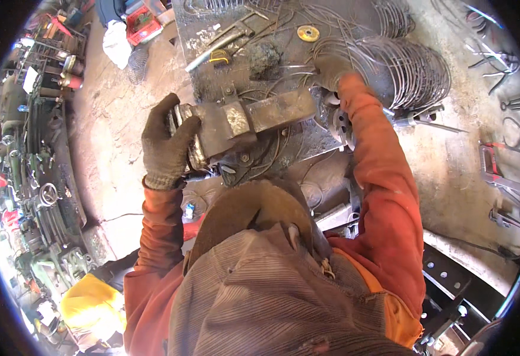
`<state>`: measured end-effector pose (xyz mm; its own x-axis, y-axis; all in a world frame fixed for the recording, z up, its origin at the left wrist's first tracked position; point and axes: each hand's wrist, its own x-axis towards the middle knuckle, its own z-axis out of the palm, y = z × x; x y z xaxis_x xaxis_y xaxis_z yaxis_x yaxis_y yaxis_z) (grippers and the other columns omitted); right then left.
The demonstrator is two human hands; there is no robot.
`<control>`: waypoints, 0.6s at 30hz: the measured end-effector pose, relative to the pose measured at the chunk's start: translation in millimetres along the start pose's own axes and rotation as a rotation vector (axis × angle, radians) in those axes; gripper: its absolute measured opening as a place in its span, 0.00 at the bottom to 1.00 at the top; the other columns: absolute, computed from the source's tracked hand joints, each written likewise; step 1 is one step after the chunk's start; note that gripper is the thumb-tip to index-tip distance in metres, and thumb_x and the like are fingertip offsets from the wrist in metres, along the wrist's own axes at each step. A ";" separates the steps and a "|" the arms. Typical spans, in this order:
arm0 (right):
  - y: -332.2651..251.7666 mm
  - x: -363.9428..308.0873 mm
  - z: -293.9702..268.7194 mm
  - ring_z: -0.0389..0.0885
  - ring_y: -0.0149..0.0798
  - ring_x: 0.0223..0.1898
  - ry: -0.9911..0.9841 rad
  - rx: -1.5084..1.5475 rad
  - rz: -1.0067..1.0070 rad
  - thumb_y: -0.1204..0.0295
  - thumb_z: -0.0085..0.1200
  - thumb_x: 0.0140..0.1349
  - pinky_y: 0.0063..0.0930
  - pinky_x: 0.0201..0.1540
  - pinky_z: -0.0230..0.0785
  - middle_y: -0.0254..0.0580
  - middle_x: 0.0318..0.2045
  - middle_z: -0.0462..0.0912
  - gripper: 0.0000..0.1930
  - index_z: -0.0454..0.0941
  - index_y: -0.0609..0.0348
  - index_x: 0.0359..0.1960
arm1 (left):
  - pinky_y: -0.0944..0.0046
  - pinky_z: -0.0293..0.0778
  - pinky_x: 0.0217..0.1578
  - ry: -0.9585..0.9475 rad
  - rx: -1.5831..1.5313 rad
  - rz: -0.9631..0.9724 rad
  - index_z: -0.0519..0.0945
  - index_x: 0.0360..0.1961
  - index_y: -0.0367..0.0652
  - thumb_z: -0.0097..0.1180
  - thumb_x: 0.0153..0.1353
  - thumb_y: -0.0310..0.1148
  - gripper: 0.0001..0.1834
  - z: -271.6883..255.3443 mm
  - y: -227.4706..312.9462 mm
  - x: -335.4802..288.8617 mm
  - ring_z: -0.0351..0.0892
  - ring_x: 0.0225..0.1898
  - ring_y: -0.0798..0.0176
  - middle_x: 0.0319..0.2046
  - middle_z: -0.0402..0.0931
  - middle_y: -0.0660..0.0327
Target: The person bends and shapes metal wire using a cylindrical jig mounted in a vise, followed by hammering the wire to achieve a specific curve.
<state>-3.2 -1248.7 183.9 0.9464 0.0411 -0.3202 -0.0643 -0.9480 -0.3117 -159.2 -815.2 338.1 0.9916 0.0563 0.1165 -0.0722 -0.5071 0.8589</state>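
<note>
A worn steel bench vise (pixel 227 121) is fixed to the dark workbench (pixel 325 139), its long bar pointing right. My left hand (pixel 168 139), in a dark knitted glove, is closed around the vise's left end, thumb over the near side. At the bench's right part, my gloved right hand (pixel 332 70) is reached out beside the big coil of wire (pixel 417 71). Its glove looks closed, but its fingers are blurred. Thin shiny metal (pixel 298 69) sticks out to its left; I cannot make out what it belongs to. Round metal discs with holes (pixel 342 126) sit below my right wrist.
Across the bench lie a yellow disc (pixel 308 33), a metal pipe (pixel 215 50), a dark rough block (pixel 265 61) and loose wire loops. A red crate (pixel 143 26) stands beyond its left corner. Tools crowd the shelves (pixel 40 178) at left; more hang at right.
</note>
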 end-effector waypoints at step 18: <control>-102.6 -162.7 -137.7 0.77 0.31 0.25 0.331 1.591 -0.212 0.76 0.60 0.67 0.24 0.29 0.74 0.36 0.29 0.82 0.11 0.80 0.65 0.49 | 0.58 0.77 0.55 -0.459 -0.215 0.177 0.82 0.58 0.38 0.66 0.63 0.39 0.24 30.9 34.7 116.4 0.85 0.53 0.54 0.52 0.85 0.50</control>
<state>-107.0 -1201.5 391.2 0.9893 -0.1437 -0.0257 0.0240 0.3337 -0.9424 -42.9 -852.8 366.0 0.9038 -0.4204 0.0799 -0.2150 -0.2846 0.9342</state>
